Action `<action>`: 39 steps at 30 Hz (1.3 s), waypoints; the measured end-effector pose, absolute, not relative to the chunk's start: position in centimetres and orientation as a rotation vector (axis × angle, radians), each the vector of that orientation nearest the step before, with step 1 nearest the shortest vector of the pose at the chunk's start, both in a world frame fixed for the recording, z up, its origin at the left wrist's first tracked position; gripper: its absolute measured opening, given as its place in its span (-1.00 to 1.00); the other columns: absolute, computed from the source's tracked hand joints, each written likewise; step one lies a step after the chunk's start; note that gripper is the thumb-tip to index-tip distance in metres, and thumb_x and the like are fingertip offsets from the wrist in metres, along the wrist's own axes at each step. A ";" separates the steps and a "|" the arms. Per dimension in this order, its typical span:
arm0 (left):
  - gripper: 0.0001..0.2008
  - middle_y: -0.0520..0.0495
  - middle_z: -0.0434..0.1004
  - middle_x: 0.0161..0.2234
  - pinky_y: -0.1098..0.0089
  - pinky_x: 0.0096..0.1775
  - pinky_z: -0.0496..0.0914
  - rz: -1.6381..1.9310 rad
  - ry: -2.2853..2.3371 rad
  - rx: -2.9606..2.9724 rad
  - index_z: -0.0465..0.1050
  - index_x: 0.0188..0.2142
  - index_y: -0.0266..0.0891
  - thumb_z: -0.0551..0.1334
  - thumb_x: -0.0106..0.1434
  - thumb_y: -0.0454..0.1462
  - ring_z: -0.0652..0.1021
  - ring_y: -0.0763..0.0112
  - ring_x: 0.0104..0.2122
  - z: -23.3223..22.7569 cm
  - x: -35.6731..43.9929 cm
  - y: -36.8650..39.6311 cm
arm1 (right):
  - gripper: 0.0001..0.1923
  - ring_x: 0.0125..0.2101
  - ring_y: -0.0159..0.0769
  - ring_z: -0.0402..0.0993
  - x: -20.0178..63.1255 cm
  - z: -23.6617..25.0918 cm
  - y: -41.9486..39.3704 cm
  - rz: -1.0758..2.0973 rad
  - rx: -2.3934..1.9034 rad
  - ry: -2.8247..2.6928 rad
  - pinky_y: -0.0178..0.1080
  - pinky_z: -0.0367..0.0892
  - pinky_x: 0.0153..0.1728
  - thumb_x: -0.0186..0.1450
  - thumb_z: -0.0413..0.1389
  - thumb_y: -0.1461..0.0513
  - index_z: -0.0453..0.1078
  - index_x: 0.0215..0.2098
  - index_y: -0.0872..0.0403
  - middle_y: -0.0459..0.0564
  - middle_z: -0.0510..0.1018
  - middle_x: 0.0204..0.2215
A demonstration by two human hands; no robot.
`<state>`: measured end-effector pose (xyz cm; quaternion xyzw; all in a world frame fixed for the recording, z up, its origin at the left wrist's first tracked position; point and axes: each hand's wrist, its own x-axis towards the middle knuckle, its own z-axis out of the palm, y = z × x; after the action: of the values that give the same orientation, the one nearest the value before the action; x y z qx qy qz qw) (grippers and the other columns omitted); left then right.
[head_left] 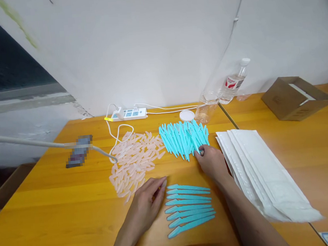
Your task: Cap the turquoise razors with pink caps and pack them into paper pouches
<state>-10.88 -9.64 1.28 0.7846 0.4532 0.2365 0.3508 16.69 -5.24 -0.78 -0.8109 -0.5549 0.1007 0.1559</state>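
My right hand (pixel 212 163) is at the near edge of a pile of turquoise eyebrow razors (pixel 179 139), its thumb and fingers closed on one razor (pixel 195 143) that slants up over the others. My left hand (pixel 148 201) rests by the left ends of a row of razors (pixel 190 208), thumb and index finger pinched together; whatever may be between them is hidden. Several razors lie in that row, side by side and roughly parallel, broader tips to the left. Left of the pile spread many small translucent pinkish covers (pixel 138 156), loose on the table.
White padded mailers (pixel 260 172) overlap to the right of my right arm. A clear jar (pixel 205 108), its white lid (pixel 186 115), a water bottle (pixel 233 84) and a power strip (pixel 130 114) stand along the wall. An open carton (pixel 288 100) is farther right; a cable (pixel 39 141) crosses at left.
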 end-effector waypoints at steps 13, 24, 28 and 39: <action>-0.78 -0.06 0.64 -0.33 0.45 -0.25 0.47 0.816 1.251 1.367 0.55 -0.20 -0.24 0.34 0.28 -0.13 0.59 0.41 -0.35 1.1 -10.7 -8.9 | -0.66 -0.46 -0.29 0.37 17.3 1.7 -7.6 0.859 -1.850 -1.273 -0.27 0.17 -0.40 0.36 0.03 -0.01 0.44 -0.34 0.07 -0.05 0.51 -0.48; -0.65 -0.07 0.66 -0.38 0.50 -0.29 0.48 1.064 1.303 0.970 0.65 -0.22 -0.28 0.50 0.07 -0.09 0.56 0.48 -0.42 0.6 -11.0 -6.2 | -0.66 -0.35 -0.35 0.24 16.6 1.8 -12.0 1.390 -1.420 -1.300 -0.30 0.18 -0.30 0.41 0.06 -0.04 0.41 -0.25 0.06 -0.11 0.38 -0.36; -0.64 -0.04 0.64 -0.40 0.46 -0.26 0.47 1.038 1.370 1.152 0.67 -0.14 -0.24 0.43 0.16 -0.05 0.55 0.45 -0.41 1.3 -10.8 -6.9 | -0.65 -0.36 -0.35 0.22 16.5 1.6 -11.7 1.364 -1.439 -1.324 -0.30 0.18 -0.30 0.41 0.05 -0.04 0.40 -0.27 0.06 -0.12 0.35 -0.38; -0.70 -0.06 0.57 -0.27 0.41 -0.17 0.43 0.914 1.218 1.587 0.59 0.04 -0.15 0.23 0.38 -0.16 0.53 0.39 -0.27 1.6 -11.4 -8.0 | -0.61 -0.37 -0.32 0.28 16.5 1.6 -11.8 1.322 -1.503 -1.370 -0.30 0.23 -0.30 0.42 0.00 -0.06 0.41 -0.27 0.06 -0.11 0.39 -0.40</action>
<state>-11.36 -7.95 1.55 0.6428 0.4936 0.3704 0.4539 16.54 -11.81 1.59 -0.5803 -0.5291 0.5106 0.3502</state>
